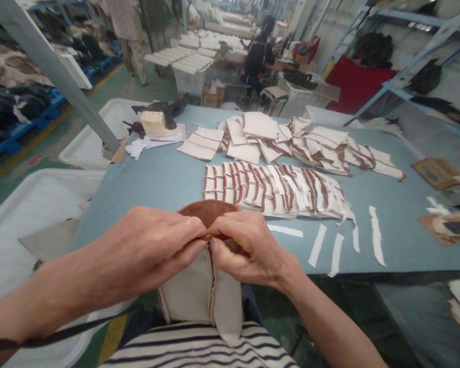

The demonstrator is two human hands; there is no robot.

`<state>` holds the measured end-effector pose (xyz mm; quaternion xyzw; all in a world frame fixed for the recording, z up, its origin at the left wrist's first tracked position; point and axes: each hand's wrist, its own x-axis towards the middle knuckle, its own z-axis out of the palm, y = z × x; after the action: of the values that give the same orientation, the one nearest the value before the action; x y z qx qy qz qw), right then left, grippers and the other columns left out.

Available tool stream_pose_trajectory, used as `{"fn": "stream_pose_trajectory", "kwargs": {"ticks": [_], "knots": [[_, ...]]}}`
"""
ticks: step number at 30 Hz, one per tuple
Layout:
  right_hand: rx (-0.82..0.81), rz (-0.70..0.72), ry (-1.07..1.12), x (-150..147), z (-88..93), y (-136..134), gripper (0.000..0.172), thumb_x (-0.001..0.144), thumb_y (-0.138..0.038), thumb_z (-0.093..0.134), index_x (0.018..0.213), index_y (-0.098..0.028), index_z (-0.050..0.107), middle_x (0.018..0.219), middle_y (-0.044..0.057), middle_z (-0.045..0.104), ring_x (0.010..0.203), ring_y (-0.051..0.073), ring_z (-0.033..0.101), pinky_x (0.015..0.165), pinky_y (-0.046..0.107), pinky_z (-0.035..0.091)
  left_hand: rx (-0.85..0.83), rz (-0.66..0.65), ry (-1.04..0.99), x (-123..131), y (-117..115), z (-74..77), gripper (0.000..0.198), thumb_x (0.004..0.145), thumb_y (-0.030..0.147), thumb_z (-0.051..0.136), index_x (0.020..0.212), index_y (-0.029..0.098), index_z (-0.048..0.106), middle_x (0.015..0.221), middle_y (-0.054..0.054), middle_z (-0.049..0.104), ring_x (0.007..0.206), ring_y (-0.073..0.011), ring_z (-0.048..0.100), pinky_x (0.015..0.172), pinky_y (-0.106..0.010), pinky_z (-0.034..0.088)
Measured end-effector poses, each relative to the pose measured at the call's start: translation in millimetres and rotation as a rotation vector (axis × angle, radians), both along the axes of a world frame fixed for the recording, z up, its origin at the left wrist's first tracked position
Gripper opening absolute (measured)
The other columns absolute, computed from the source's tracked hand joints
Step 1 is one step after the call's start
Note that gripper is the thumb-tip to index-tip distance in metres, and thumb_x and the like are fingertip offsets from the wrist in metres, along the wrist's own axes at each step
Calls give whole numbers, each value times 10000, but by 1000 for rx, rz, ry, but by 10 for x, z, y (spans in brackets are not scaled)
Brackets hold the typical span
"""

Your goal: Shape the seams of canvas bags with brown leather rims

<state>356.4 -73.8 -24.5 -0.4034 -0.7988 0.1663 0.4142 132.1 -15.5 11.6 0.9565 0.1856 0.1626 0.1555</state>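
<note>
A sewn piece of off-white fabric (187, 294) with brown edging hangs from my two hands, just in front of my striped shirt. My left hand (164, 240) pinches its upper edge between thumb and fingers. Right beside it, my right hand (239, 245) pinches the same edge, and the fingertips of both hands nearly meet at the brown seam. A brown curved part (209, 208) of the piece shows behind the fingers. Beyond my hands, a row of overlapping off-white pieces (253, 189) with brown edges lies on the blue-grey table (145, 179).
Loose similar pieces (253, 130) are heaped farther back. White strips (318, 245) lie near the table's front edge. A yellowish block (159, 123) sits back left, a cardboard box (435, 173) at right. White bins (46, 179) stand left. A person (256, 61) sits in the background.
</note>
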Motion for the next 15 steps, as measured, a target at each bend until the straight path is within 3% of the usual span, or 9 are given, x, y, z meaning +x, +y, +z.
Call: {"fn": "stream_pose_trajectory", "kwargs": {"ticks": [4, 8, 12, 15], "knots": [[51, -38, -89, -33, 15, -7, 222, 872, -122, 486, 690, -200, 587, 609, -21, 568, 565, 129, 487, 604, 307, 339, -106, 44, -65, 112, -56, 23, 250, 956, 130, 500, 722, 204, 547, 593, 76, 477, 503, -87, 431, 500, -253, 295], [24, -81, 6, -88, -42, -26, 199, 837, -131, 505, 673, -201, 592, 588, -32, 548, 541, 122, 474, 585, 296, 327, -335, 133, -231, 223, -74, -52, 199, 831, 126, 490, 655, 205, 441, 598, 93, 353, 517, -62, 315, 470, -191, 240], [-241, -96, 248, -190, -73, -64, 172, 822, -202, 521, 681, -207, 619, 591, -38, 551, 533, 112, 466, 560, 262, 336, -592, 180, -329, 239, -76, -116, 198, 827, 177, 528, 640, 202, 470, 601, 92, 371, 526, -63, 319, 459, -183, 237], [-513, -29, 509, -267, -49, -78, 162, 808, -260, 523, 655, -222, 562, 562, -64, 461, 510, 102, 375, 521, 251, 306, -774, 194, -380, 201, -82, -180, 219, 830, 230, 583, 628, 199, 506, 581, 88, 405, 514, -71, 331, 451, -193, 240]]}}
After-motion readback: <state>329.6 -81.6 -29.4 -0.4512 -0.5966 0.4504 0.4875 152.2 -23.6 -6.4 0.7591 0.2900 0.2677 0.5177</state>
